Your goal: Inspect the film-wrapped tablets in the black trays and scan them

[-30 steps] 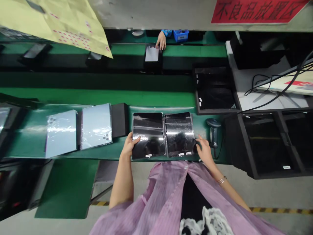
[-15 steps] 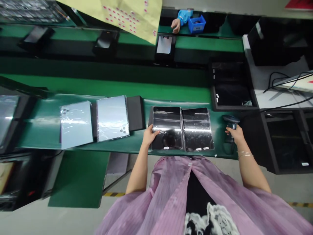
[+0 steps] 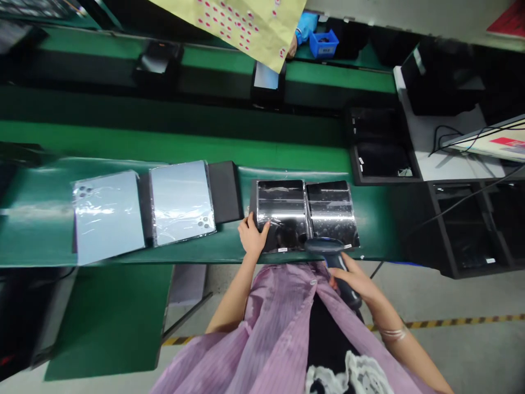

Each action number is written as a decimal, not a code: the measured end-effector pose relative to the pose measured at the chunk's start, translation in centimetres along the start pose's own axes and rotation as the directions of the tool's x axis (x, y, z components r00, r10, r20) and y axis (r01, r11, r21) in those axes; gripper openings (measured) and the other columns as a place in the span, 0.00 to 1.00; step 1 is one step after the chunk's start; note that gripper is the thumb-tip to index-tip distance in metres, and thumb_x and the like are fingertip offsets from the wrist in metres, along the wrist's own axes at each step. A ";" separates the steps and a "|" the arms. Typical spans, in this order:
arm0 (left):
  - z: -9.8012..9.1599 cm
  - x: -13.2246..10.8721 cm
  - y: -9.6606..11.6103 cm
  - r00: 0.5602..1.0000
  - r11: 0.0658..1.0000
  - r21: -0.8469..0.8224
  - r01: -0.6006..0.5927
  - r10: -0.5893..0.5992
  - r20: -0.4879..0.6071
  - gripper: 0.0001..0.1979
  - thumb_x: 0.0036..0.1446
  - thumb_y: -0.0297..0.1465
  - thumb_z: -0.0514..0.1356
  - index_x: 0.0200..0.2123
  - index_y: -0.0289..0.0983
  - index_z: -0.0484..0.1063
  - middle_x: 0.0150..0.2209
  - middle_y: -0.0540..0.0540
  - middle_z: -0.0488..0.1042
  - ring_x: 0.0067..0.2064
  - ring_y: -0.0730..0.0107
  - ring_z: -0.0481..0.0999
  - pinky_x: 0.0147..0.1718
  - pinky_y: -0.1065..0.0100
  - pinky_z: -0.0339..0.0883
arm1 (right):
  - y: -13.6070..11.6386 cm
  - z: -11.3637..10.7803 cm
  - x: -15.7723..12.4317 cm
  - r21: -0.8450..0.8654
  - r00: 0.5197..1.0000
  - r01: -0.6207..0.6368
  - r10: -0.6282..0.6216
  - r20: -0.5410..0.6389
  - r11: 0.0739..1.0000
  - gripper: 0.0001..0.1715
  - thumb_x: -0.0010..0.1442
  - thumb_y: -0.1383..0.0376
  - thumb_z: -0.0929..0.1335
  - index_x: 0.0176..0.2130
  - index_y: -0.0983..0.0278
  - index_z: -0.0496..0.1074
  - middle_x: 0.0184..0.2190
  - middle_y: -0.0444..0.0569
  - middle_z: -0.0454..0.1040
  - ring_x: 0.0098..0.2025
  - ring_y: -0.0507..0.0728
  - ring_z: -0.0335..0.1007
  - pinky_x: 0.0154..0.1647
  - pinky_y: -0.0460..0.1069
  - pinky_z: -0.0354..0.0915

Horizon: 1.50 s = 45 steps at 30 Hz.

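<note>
My right hand (image 3: 356, 278) is wrapped around the handle of a dark barcode scanner (image 3: 328, 246). The scanner's head is over the lower edge of two black-screened tablets in clear film, the left tablet (image 3: 282, 210) and the right tablet (image 3: 331, 213). Both lie side by side on a dark tray, with small white labels at their lower edges. My left hand (image 3: 253, 236) rests with fingers spread at the left tablet's lower left corner, touching it and the tray edge.
Two pale blue tablets in film, one (image 3: 109, 216) far left and another (image 3: 180, 202), lie back up on a black tray (image 3: 225, 191). Black trays (image 3: 388, 180) stand at the right. Beyond the green bench runs a conveyor with trays; a co-worker's blue sleeve (image 3: 307, 26) is near a blue bin (image 3: 324, 45).
My right hand has brought the scanner left and toward me, from the bench's right side to the tablets' lower edge. My left hand stays at the tablet's corner, its fingers more spread.
</note>
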State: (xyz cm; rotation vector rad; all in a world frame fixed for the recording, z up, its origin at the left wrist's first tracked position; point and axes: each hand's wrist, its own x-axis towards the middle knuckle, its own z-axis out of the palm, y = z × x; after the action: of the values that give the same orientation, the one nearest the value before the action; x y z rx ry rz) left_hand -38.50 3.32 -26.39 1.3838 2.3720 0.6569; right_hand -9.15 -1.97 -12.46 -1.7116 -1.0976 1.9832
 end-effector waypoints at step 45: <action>-1.4 0.6 1.7 0.999 0.996 0.087 0.003 0.000 -0.044 0.44 0.53 0.57 0.45 0.59 0.28 0.60 0.53 0.26 0.64 0.52 0.33 0.64 0.46 0.43 0.63 | -0.5 8.1 2.2 -0.034 0.992 0.029 -0.033 -0.120 0.999 0.19 0.46 0.68 0.70 0.38 0.63 0.62 0.26 0.40 0.69 0.21 0.51 0.67 0.22 0.46 0.63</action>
State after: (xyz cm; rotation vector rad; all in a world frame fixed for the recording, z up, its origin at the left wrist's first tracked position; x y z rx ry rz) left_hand -38.30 4.27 -24.30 1.4170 2.4629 0.5953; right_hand -17.40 -3.01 -13.70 -1.7937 -1.1132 1.8275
